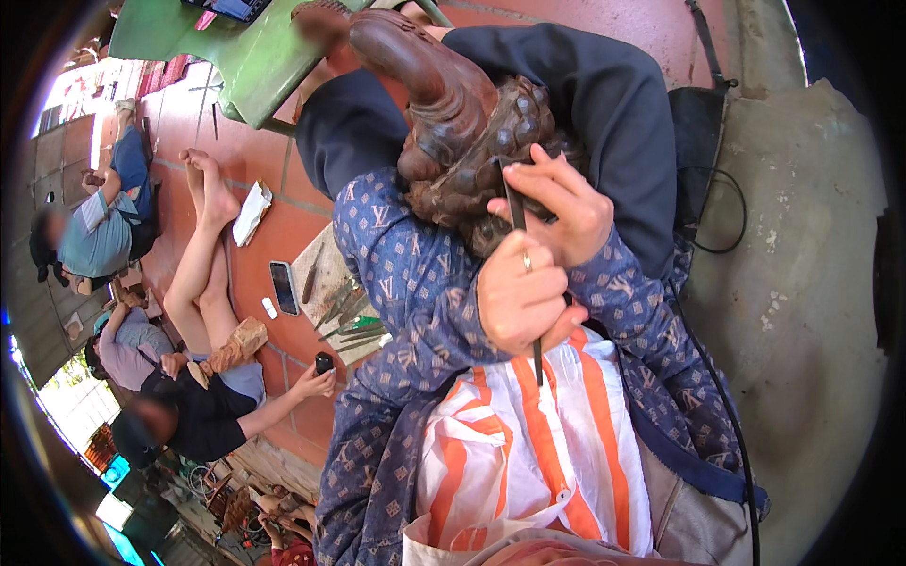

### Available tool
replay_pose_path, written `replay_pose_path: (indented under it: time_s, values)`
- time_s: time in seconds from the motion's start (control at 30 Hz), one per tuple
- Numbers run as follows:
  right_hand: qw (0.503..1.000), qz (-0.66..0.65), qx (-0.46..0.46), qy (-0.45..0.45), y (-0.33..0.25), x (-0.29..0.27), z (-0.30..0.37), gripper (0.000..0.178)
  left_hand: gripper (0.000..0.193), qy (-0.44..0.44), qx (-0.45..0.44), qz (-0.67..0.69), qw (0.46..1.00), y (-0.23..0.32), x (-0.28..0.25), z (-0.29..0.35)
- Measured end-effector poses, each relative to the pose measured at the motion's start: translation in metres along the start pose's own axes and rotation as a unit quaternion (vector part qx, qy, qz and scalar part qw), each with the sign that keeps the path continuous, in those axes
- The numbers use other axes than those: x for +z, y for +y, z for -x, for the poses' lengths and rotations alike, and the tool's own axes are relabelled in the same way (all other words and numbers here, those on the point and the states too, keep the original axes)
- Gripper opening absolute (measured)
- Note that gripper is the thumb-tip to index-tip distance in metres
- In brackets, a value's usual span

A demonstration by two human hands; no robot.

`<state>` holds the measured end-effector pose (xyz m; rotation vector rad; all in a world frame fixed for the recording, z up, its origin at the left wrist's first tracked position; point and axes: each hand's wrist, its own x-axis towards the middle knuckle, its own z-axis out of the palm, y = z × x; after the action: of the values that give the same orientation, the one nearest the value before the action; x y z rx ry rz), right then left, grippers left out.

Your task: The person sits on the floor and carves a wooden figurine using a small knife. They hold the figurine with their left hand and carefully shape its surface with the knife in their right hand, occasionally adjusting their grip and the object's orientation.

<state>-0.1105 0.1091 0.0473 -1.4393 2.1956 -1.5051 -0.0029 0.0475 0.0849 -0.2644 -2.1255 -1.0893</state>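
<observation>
A dark brown carved wooden figure [453, 123] with a bumpy, knobbly base rests tilted between my dark-trousered legs. My left hand [524, 297], wearing a ring, is wrapped round the shaft of a slim, dark metal carving tool [515, 203]. The tool's thin rear end sticks out below that fist, over my striped shirt. Farther up, my right hand [566, 208] pinches the tool's flat upper part between thumb and fingers. The upper end lies against or just over the carving's knobbly edge; contact cannot be made out.
Several metal tools [354, 316] lie on a sheet on the tiled floor at left, beside a phone [283, 288] and a white packet [252, 213]. A green chair [255, 71] stands ahead. Co-workers sit at left, one with a wooden piece [236, 347]. A black cable [703, 349] runs along my right.
</observation>
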Motion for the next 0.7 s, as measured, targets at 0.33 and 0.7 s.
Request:
replay_pose_path:
  time_s: [0.33, 0.7]
  values:
    - [1.0, -0.019, -0.012, -0.014, -0.002, 0.0, -0.002, 0.032, 0.02, 0.007, -0.041, -0.018, 0.999, 0.004, 0.005, 0.005]
    - [0.995, -0.055, -0.046, -0.065, -0.008, 0.0, 0.008, 0.033, 0.018, 0.004, -0.086, -0.012, 0.996, 0.024, -0.002, 0.008]
